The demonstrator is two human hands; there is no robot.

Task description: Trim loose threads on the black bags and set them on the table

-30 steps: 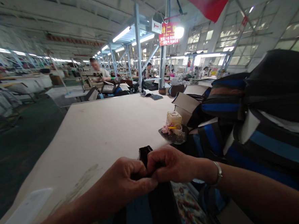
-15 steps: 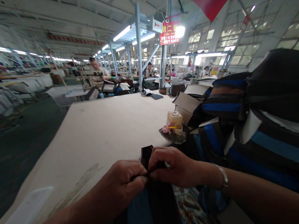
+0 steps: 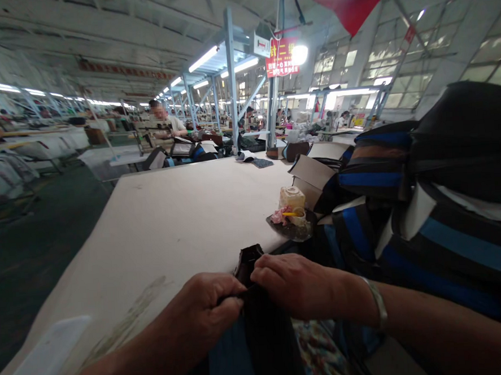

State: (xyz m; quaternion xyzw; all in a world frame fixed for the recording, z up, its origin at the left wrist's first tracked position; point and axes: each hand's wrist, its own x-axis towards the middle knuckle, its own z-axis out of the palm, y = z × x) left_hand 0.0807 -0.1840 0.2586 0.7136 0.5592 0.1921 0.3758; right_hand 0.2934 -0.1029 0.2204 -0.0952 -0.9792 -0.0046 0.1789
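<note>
A black fabric piece with a blue stripe [image 3: 270, 339] stretches from the bottom of the view up to the near edge of the table. My left hand [image 3: 207, 309] pinches its dark edge between thumb and fingers. Just to the right, my right hand [image 3: 292, 281] has its fingers curled over the same black fabric, its thumb hidden behind them. A small gap separates the two hands. Beyond them, the far end of the piece stands up with a raw, folded rim.
A pale table [image 3: 184, 214] spreads ahead, with a white plastic strip [image 3: 44, 355] at its left. A dark tray [image 3: 293, 230] holds a yellowish block [image 3: 292, 197] and pink scraps. Black and blue fabric pieces [image 3: 458, 248] pile up at right. A co-worker [image 3: 168, 122] sits farther back.
My right hand has rolled over, its fingers now closing over the fabric instead of showing a thumb pinch. The hands have parted slightly, and the fabric's far end shows more.
</note>
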